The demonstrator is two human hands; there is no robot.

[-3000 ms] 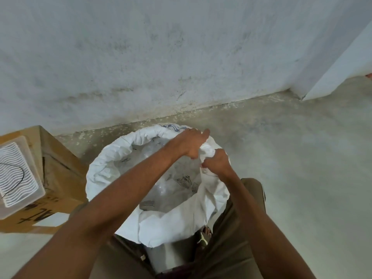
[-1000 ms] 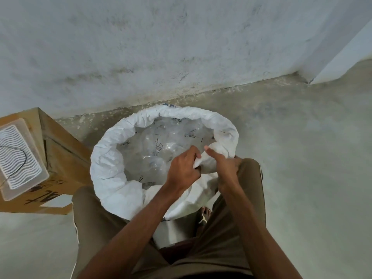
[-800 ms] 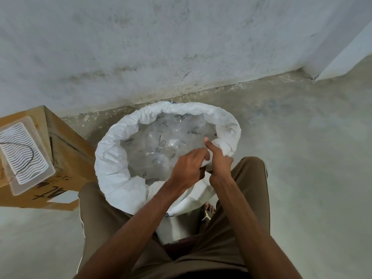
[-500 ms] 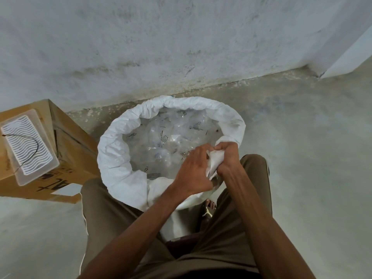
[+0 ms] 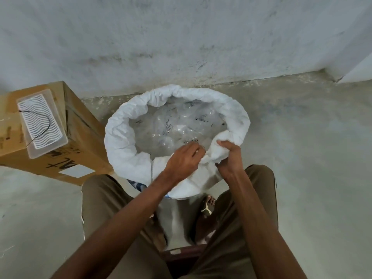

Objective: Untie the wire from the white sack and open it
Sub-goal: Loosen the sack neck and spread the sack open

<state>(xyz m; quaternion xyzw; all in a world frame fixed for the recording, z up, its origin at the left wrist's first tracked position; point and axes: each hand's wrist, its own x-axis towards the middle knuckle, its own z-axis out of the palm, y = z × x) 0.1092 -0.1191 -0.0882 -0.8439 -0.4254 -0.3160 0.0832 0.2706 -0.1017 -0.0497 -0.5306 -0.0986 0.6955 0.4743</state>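
The white sack [image 5: 122,141] stands open on the floor between my knees, its mouth rolled down into a thick rim. Inside lies a clear plastic liner [image 5: 177,125] with black print over clear plastic items. My left hand [image 5: 182,161] grips the near edge of the sack, fingers curled into the fabric. My right hand [image 5: 229,156] grips the bunched rolled rim at the near right. A thin black wire [image 5: 43,125] lies curved on a plastic tray to the left.
A cardboard box [image 5: 80,137] stands left of the sack, with a clear plastic tray [image 5: 42,125] on top. A rough white wall [image 5: 181,37] runs behind. Bare concrete floor [image 5: 312,158] spreads to the right. My legs and a sandalled foot [image 5: 207,206] are below the sack.
Both hands worked along the sack's rim from the far right to the near right, rolling the fabric down. The mouth is now wider and rounder, showing more of the liner.
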